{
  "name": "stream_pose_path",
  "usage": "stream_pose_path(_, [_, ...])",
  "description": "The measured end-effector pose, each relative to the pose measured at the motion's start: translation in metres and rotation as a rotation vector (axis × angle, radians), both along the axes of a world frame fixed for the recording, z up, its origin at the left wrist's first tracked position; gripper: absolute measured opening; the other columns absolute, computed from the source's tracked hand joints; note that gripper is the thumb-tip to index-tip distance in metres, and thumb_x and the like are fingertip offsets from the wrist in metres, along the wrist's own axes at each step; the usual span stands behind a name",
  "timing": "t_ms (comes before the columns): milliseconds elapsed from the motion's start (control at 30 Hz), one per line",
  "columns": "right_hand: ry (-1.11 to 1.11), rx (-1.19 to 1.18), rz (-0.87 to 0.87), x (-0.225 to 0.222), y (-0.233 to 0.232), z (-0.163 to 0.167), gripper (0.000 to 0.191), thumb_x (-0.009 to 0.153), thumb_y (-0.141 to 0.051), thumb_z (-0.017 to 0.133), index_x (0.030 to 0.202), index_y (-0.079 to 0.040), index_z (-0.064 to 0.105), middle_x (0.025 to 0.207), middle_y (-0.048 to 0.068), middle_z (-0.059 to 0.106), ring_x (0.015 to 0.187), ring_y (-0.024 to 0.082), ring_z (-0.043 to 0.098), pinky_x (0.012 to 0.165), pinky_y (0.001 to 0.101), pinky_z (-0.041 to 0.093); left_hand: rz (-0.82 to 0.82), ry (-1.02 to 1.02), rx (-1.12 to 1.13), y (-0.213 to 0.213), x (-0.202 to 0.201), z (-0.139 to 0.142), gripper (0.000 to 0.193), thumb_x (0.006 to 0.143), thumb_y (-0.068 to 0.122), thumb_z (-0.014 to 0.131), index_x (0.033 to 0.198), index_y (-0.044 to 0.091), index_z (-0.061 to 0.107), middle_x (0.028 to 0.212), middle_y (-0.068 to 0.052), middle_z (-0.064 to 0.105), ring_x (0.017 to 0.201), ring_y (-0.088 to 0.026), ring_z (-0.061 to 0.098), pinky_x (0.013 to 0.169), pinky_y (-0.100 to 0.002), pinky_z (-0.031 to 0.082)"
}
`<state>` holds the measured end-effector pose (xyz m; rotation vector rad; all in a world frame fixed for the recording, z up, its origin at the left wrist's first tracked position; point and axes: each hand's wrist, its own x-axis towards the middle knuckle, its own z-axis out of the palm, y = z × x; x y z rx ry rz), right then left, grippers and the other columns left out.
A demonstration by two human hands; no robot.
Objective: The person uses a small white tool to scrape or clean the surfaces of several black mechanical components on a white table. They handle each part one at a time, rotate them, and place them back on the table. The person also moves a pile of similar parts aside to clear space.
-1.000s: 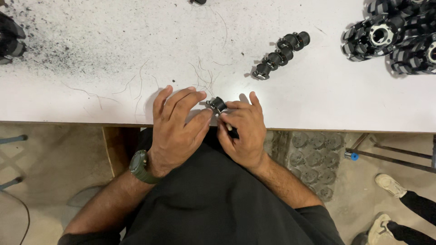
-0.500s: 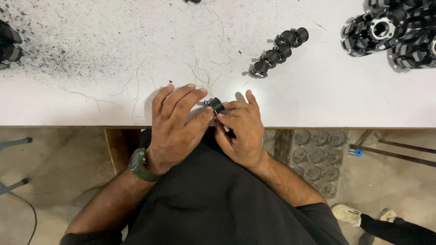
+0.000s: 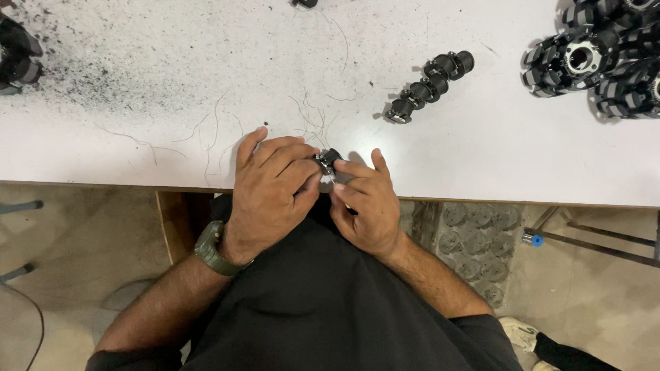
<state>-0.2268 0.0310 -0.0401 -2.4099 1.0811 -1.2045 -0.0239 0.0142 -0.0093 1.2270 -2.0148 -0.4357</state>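
- Both hands are bunched together right at the near edge of the white table (image 3: 481, 158), pinching one small black part (image 3: 328, 159) between them.
- The left hand (image 3: 271, 192) comes in from the left of that part, fingers curled over it and fingertips pressed on it. There's a green watch (image 3: 210, 247) on that wrist.
- The right hand (image 3: 364, 203) is clamped on the part's other side, thumb and forefinger closing on it, the other fingers tucked under.
- The part itself is mostly covered, so all I can make out is a black body with a bit of shiny metal. It sits just over the table edge.
- Thin loose wires (image 3: 313, 117) are strewn on the table just beyond the part.
- Farther back and to the right of the part there's a row of black parts (image 3: 430, 86) lined up diagonally.
- Well off to the right, in the far corner, a pile of black ring-shaped parts (image 3: 598, 55).
- Far left of the part: dark specks all over the table and another black piece (image 3: 17, 58) at the frame edge.
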Motion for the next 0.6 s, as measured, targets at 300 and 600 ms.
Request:
stream_pose_path(300, [0.044, -0.003, -0.087, 0.014, 0.0, -0.003, 0.032, 0.086, 0.013, 0.077, 0.107, -0.007, 0.063, 0.095, 0.006, 0.065, 0.115, 0.026, 0.07, 0.128, 0.0536, 0.03, -0.04, 0.0, 0.028, 0.003, 0.011, -0.007, 0.01, 0.092, 0.01, 0.074, 0.102, 0.009, 0.072, 0.12, -0.001, 0.069, 0.126, -0.022, 0.06, 0.123, -0.052, 0.027])
stream_pose_path(600, [0.1, 0.037, -0.21, 0.0, -0.005, 0.031, 0.026, 0.086, -0.005, 0.076, 0.112, -0.008, 0.072, 0.098, 0.008, 0.059, 0.12, 0.032, 0.061, 0.13, 0.0586, 0.014, 0.148, -0.083, -0.047, 0.008, 0.006, 0.0, 0.031, 0.087, 0.023, 0.082, 0.109, 0.004, 0.071, 0.129, -0.012, 0.062, 0.134, -0.032, 0.05, 0.121, -0.06, 0.018])
